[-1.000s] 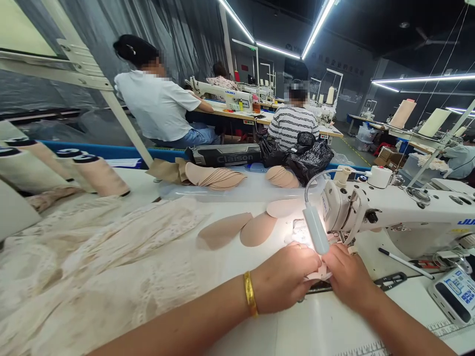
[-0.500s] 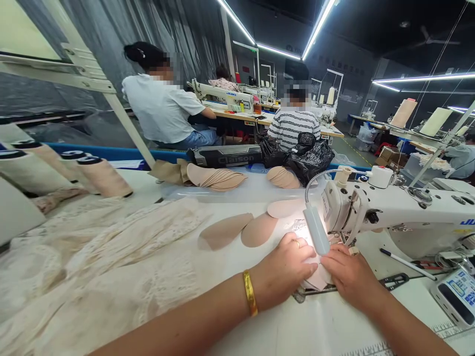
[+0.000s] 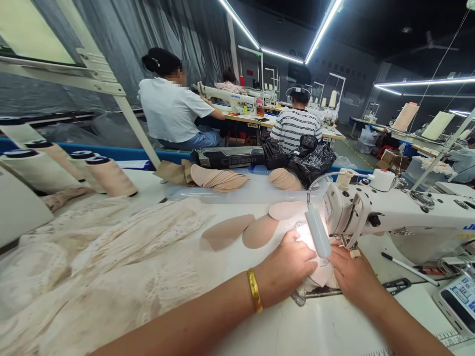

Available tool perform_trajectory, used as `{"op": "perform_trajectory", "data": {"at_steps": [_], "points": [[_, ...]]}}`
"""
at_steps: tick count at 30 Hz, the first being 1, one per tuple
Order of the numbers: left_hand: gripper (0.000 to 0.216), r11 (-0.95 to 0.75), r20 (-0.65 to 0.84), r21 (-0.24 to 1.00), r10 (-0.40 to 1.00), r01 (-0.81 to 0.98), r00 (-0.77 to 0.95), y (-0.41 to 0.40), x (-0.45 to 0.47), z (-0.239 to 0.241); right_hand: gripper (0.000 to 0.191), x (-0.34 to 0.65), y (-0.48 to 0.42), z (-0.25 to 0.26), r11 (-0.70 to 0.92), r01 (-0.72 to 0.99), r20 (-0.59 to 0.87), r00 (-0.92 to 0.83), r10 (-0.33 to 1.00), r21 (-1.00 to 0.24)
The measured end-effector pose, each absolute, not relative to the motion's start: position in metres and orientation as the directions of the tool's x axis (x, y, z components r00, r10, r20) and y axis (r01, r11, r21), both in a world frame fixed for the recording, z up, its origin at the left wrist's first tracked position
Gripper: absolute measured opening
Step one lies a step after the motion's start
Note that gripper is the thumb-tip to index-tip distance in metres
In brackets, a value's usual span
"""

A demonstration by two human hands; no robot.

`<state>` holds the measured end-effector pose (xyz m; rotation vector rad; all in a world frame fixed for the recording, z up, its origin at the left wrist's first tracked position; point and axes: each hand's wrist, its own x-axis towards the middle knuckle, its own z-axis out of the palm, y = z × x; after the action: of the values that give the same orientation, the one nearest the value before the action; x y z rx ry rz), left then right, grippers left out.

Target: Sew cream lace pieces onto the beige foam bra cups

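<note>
A pale pink fabric piece [image 3: 319, 278] lies under the head of a white sewing machine [image 3: 419, 212], lit by a small gooseneck lamp [image 3: 318, 235]. My left hand [image 3: 285, 269], with a gold bracelet [image 3: 254, 290] at the wrist, has its fingers curled and closed on the left side of this piece. On the other side, my right hand [image 3: 354, 274] rests beside the needle area with fingers stretched flat against the fabric. The lamp and my hands hide much of the piece and the needle point. Beige cut pieces [image 3: 261, 232] lie beyond my left hand.
Cream lace fabric [image 3: 111, 257] covers the table's left side, with thread cones [image 3: 111, 177] behind it. Stacked beige pieces [image 3: 220, 178] and a black plastic bag [image 3: 311, 158] line the far edge. A pen [image 3: 410, 269] and black snips [image 3: 397, 286] lie right. Co-workers sit ahead.
The whole view has shifted slightly, so the surroundings appear a little further right and lower. Both hands stay at the fabric, with only slight finger movement visible.
</note>
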<state>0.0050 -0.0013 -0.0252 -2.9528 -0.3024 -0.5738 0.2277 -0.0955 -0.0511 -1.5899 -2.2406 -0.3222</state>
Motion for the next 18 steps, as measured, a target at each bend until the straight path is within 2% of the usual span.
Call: {"op": "perform_trajectory", "data": {"at_steps": [5,9,14,18], "points": [[0.02,-0.966,0.384,-0.107,0.179,0.236,0.906,-0.0022,0.0069,-0.0262,0.059,0.2284,-0.0935,-0.0527,0.326,0.945,0.394,-0.287,0.873,-0.034],[0.019,-0.959,0.391,-0.12,0.191,0.256,0.9,-0.0043,0.0084,-0.0274,0.059,0.2307,-0.0958,-0.0486,0.372,0.927,0.423,-0.316,0.849,-0.054],[0.019,-0.956,0.391,-0.091,0.221,0.277,0.893,-0.0064,0.0092,-0.0279,0.037,0.2347,-0.101,-0.0445,0.381,0.918,0.569,-0.256,0.781,-0.11],[0.017,-0.96,0.388,-0.073,0.223,0.272,0.894,-0.0047,0.0096,-0.029,0.03,0.2373,-0.0994,-0.0483,0.374,0.914,0.652,-0.188,0.735,-0.157]]}}
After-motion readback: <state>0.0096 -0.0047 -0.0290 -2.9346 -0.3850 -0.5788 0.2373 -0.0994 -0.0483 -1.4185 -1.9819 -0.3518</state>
